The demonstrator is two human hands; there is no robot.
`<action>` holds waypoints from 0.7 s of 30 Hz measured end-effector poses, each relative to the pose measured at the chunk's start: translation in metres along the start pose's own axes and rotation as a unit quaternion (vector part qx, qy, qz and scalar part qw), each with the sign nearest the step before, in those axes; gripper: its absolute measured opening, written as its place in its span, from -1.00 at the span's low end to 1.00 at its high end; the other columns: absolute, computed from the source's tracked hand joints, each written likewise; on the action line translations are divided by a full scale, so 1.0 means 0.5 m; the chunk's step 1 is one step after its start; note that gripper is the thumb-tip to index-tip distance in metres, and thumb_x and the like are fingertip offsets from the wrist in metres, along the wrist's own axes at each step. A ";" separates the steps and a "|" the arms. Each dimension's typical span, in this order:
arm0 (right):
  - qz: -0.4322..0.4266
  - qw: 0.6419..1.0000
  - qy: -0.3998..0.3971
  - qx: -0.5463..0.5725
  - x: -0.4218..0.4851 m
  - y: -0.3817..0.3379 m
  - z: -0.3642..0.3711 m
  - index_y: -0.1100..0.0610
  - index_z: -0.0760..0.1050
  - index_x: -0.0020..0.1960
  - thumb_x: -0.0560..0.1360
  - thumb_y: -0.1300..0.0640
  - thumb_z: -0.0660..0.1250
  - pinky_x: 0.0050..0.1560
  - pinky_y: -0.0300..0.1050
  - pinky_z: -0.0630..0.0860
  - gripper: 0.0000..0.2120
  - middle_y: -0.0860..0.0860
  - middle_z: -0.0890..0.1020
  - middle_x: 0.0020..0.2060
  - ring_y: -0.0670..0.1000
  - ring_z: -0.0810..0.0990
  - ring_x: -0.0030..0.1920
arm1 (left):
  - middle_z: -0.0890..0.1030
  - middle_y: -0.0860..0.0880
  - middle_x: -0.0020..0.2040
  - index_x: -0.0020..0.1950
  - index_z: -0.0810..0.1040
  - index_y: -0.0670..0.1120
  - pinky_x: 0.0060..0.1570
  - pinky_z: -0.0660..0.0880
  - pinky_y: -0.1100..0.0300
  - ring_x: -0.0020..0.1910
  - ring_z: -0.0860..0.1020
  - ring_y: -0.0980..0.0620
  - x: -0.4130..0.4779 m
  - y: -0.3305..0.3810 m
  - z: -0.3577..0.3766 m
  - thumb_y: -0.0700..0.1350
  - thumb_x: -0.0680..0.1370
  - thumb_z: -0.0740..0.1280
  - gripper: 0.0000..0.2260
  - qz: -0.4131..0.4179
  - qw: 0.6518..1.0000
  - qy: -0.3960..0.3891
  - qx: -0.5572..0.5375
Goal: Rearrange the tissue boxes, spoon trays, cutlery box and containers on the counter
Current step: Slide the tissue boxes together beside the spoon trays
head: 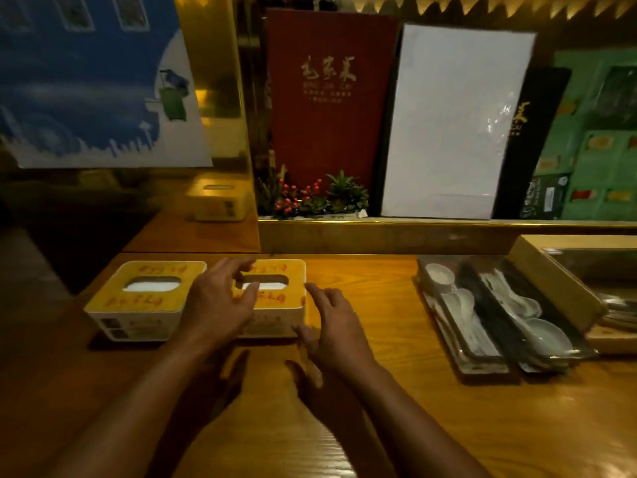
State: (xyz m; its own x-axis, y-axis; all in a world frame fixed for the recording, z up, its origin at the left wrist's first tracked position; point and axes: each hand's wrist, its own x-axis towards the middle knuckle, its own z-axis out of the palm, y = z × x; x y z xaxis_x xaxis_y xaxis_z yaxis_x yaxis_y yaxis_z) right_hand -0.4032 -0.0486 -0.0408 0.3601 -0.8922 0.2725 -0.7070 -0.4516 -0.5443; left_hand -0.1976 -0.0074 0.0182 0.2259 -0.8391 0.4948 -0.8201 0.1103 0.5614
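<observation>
Both hands [220, 298] around tissue box [275, 305]

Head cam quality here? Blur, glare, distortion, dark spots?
Head view: dim, warm amber light; the right hand and left hand are slightly motion-blurred and throw dark shadows on the wooden counter; glare streaks the white laminated sheet; wide-angle bending tilts the edges; the left background is nearly black.

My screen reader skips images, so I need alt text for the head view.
Two bare hands, left hand and right hand, reach around the right-hand tissue box on a wooden counter, beside a second tissue box. Spoon trays lie to the right, menus behind.
</observation>
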 end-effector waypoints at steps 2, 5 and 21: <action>0.008 0.999 -0.018 -0.039 0.027 -0.034 0.028 -0.21 0.09 0.53 0.46 -0.24 0.35 0.29 0.12 0.45 -0.26 0.08 0.28 0.46 0.15 0.35 0.38 | 0.56 0.06 0.16 0.32 0.51 0.05 -0.08 0.58 0.03 0.07 0.55 0.05 0.013 -0.053 -0.035 0.01 0.47 0.47 -0.57 -0.010 1.000 -0.008 0.027; 0.034 0.995 0.007 -0.093 0.044 -0.054 0.051 -0.16 0.31 0.45 0.44 -0.25 0.38 0.26 0.13 0.48 -0.37 0.10 0.30 0.47 0.18 0.39 0.35 | 0.48 0.06 0.32 0.40 0.41 0.12 0.07 0.55 -0.06 0.21 0.50 -0.03 0.023 -0.109 -0.049 0.12 0.42 0.50 -0.41 -0.023 0.994 -0.093 0.044; 0.105 0.964 0.055 -0.240 -0.008 0.115 -0.115 -0.11 0.42 0.39 0.51 -0.26 0.29 0.29 0.13 0.36 -0.50 0.02 0.42 0.42 0.12 0.36 0.39 | 0.35 -0.01 0.50 0.42 0.44 0.12 0.26 0.41 0.08 0.40 0.39 -0.05 0.018 0.008 0.139 0.08 0.47 0.46 -0.47 0.030 0.976 -0.213 0.014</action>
State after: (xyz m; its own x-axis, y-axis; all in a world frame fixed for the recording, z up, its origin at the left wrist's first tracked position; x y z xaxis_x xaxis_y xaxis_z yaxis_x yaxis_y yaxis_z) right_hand -0.4803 -0.0713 -0.0276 0.1311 -0.9470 0.2932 -0.9665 -0.1879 -0.1747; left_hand -0.2355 -0.0517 -0.0212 -0.0579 -0.9778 0.2016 -0.8408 0.1566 0.5183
